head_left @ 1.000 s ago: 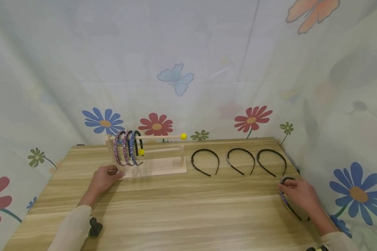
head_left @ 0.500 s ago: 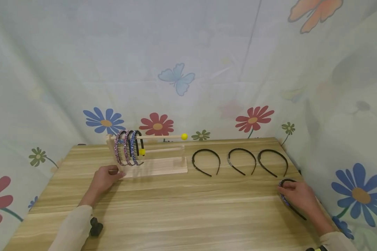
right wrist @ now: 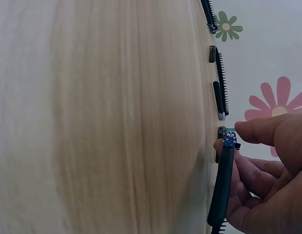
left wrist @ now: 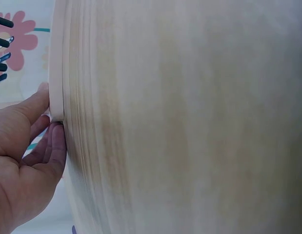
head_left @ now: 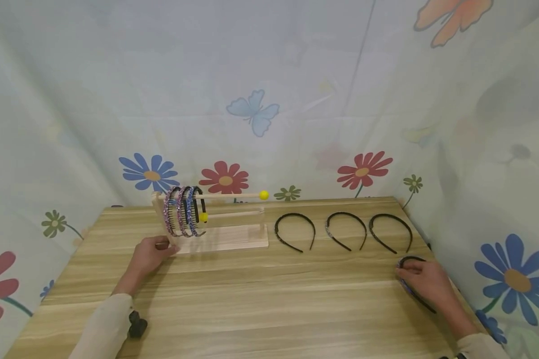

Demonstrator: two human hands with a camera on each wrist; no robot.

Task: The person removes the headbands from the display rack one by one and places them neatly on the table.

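In the head view, the right hand (head_left: pixel 428 283) pinches a blue-glittered headband (head_left: pixel 419 298) at the right of the table (head_left: pixel 269 299); one tip shows, where a second ago there were two. The left hand (head_left: pixel 148 257) stays at the near left corner of the wooden rack (head_left: pixel 240 235), whose hung headbands (head_left: pixel 179 214), like three loose headbands (head_left: pixel 341 213) farther right, are unmoved. In the left wrist view, thumb and fingers grip the base's edge. In the right wrist view, fingers pinch the glittered part.
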